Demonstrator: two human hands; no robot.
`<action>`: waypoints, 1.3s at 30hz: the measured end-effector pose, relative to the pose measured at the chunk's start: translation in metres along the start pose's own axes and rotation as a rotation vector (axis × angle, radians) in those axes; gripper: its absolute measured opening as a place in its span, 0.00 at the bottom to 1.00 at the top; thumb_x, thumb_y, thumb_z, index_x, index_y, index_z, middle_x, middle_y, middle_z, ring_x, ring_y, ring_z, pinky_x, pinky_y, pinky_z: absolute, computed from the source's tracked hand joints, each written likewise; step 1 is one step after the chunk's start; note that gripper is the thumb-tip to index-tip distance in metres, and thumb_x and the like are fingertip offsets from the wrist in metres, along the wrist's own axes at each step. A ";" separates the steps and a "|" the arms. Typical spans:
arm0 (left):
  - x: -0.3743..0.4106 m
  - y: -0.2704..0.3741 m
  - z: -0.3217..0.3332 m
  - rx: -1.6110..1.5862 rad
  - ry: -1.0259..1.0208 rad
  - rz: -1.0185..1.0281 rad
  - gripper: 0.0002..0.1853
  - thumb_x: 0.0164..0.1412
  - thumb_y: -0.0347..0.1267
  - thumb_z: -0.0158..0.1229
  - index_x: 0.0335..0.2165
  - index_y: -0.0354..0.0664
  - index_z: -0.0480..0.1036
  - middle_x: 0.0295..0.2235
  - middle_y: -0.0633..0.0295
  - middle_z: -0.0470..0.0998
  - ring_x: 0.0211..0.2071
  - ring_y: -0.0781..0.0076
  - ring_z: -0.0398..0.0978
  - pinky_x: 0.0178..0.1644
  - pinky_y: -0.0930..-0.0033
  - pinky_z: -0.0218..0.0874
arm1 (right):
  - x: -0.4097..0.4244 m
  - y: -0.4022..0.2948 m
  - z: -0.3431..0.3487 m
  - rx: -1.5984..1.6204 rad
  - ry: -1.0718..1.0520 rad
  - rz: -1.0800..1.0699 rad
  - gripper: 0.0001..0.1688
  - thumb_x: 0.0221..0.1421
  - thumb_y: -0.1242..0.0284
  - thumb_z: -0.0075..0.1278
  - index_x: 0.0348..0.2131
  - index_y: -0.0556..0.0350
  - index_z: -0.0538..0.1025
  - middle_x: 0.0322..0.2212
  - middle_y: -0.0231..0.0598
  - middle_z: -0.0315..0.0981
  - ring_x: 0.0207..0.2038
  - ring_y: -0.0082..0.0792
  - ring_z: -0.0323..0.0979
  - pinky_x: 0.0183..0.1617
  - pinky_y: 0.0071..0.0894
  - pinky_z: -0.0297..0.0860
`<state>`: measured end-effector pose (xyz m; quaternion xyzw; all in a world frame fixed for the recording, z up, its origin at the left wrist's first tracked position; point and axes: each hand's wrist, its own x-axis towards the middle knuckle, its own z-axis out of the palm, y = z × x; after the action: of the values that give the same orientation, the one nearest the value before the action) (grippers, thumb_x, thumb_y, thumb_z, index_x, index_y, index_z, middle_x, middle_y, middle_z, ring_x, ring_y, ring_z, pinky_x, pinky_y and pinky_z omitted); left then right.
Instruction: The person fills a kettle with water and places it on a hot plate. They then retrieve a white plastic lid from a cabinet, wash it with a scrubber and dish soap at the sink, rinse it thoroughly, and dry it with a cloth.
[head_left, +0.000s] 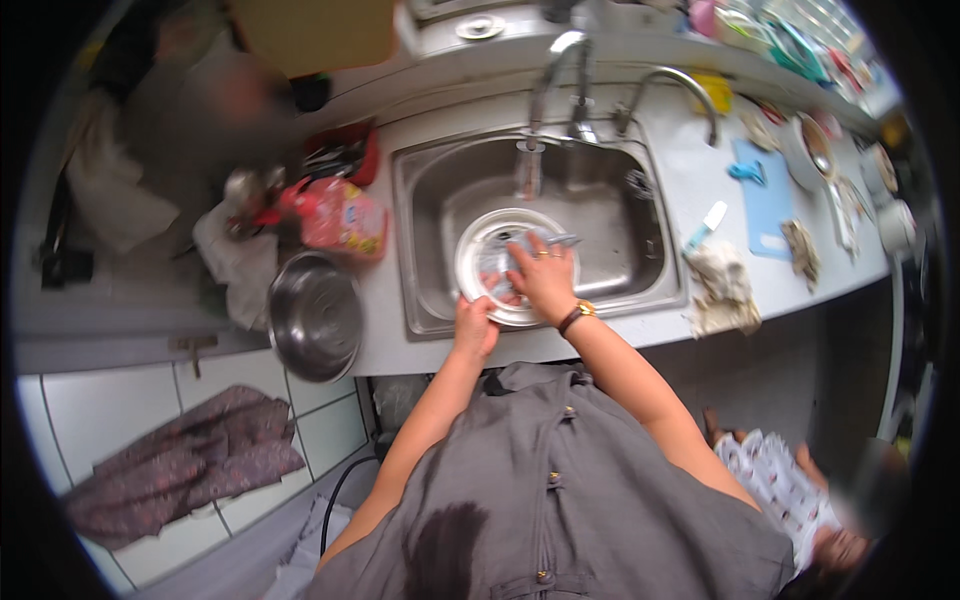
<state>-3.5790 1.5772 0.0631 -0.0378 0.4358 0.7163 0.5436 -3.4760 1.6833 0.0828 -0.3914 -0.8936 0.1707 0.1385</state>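
A round white bowl (471, 238) is at the front of the stainless steel sink (619, 247), with its near side by the sink's front rim. My left hand (475, 328) grips the bowl's near left rim, thumb on top. Over the bowl, my right hand (546, 277) has its fingers spread and reaches inside. Pinkish pieces (510, 297) and something clear or greyish lie in the bowl, partly hidden by that hand. A grey, metallic-looking piece (564, 239) sticks out past my right fingertips. The tall faucet (538, 82) points into the sink behind the bowl, with what looks like water below its spout.
A steel basin (316, 319) and a pink bottle (337, 217) stand left of the sink. On the right are a wet cloth (724, 289), a peeler-like tool (705, 225), a blue cutting board (765, 202) and a handled pot (810, 154). Another person (780, 487) is at lower right.
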 end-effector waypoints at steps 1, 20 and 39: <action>0.003 0.001 0.001 0.038 0.006 0.003 0.36 0.37 0.15 0.36 0.51 0.38 0.47 0.51 0.45 0.55 0.42 0.38 0.66 0.44 0.45 0.63 | 0.002 0.004 0.005 0.072 0.008 -0.006 0.24 0.42 0.65 0.51 0.43 0.45 0.69 0.45 0.43 0.64 0.40 0.48 0.64 0.48 0.44 0.59; 0.010 0.001 -0.013 0.017 0.074 -0.049 0.38 0.36 0.13 0.33 0.53 0.38 0.43 0.51 0.46 0.56 0.44 0.36 0.63 0.41 0.46 0.67 | -0.113 0.173 -0.119 2.625 0.628 -0.106 0.23 0.55 0.72 0.38 0.50 0.59 0.60 0.48 0.46 0.58 0.51 0.40 0.58 0.53 0.43 0.58; 0.011 0.016 -0.013 0.040 0.099 -0.036 0.36 0.38 0.13 0.34 0.52 0.38 0.46 0.51 0.47 0.56 0.44 0.40 0.64 0.43 0.49 0.66 | -0.141 0.176 -0.122 2.697 1.130 -0.223 0.22 0.53 0.75 0.40 0.48 0.64 0.63 0.47 0.43 0.63 0.50 0.41 0.59 0.57 0.47 0.52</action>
<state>-3.6016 1.5758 0.0583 -0.0702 0.4755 0.6948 0.5350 -3.2220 1.7140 0.1044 0.0882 0.0865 0.6747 0.7276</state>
